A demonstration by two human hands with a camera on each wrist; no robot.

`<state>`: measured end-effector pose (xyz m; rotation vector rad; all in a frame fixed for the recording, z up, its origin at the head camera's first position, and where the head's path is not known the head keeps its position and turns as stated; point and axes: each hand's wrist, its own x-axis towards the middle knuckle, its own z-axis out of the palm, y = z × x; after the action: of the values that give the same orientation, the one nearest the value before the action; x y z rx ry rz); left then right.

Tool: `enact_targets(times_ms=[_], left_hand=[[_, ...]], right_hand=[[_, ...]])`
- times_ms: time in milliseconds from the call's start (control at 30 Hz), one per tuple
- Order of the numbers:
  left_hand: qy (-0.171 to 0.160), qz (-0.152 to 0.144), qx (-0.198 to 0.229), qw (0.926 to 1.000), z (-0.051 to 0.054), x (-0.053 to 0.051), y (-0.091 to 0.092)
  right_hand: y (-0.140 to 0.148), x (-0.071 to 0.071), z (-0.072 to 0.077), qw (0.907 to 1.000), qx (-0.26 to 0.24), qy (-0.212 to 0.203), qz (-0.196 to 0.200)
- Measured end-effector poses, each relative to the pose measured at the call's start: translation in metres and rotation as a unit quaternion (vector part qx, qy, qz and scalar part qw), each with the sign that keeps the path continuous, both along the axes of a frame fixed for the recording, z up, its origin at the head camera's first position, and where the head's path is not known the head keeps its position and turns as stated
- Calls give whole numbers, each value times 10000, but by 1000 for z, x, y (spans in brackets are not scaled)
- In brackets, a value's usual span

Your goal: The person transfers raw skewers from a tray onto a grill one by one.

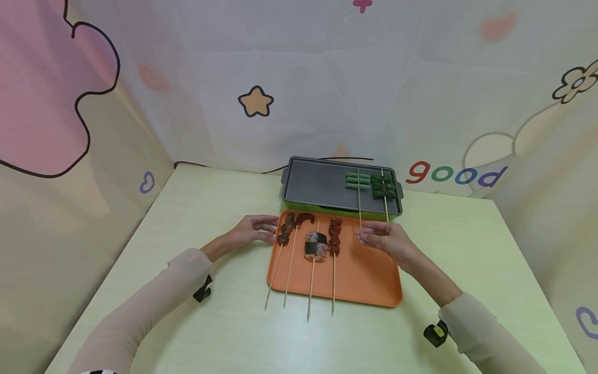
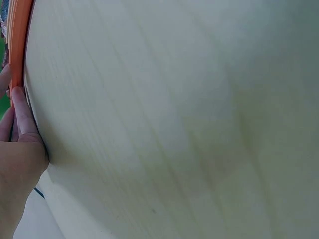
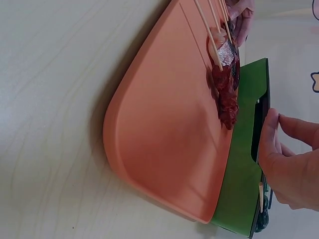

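Note:
My right hand [image 1: 380, 239] pinches the lower end of the bamboo stick of a green bean skewer [image 1: 358, 181], whose green pieces lie on a grill plate [image 1: 313, 182]. Beside it on the plate sits a dark green leafy vegetable skewer [image 1: 383, 188]. My left hand [image 1: 252, 229] touches the left rim of an orange tray [image 1: 369, 280] with fairly straight fingers. On the tray lie a brown skewer [image 1: 286, 228], a curled dark red skewer [image 1: 304, 219], a black-and-white banded skewer [image 1: 315, 246] and a red meat skewer [image 1: 334, 236]. The pinched stick is indistinct in the right wrist view.
The grill has a green base [image 3: 239, 164] and stands directly behind the tray, near the back wall cloth [image 1: 210, 119]. Several sticks overhang the tray's front edge. A pale wood-grain table [image 1: 210, 332] extends around both.

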<state>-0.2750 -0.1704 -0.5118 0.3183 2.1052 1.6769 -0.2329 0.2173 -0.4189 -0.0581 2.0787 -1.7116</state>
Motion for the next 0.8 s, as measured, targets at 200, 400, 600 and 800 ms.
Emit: enact_targets(times_ms=[200, 400, 600, 800], left_hand=[[7, 17, 11, 10000, 4, 1, 1], [9, 3, -19, 10000, 6, 3, 1], [-9, 34, -98, 9999, 6, 4, 1], [-12, 11, -118, 9999, 8, 4, 2]], right_hand=[[0, -2, -1, 10000, 45, 59, -40], [2, -1, -4, 10000, 97, -17, 16], [9, 10, -4, 9995, 238, -85, 183], [19, 28, -5, 9989, 209, -84, 415]])
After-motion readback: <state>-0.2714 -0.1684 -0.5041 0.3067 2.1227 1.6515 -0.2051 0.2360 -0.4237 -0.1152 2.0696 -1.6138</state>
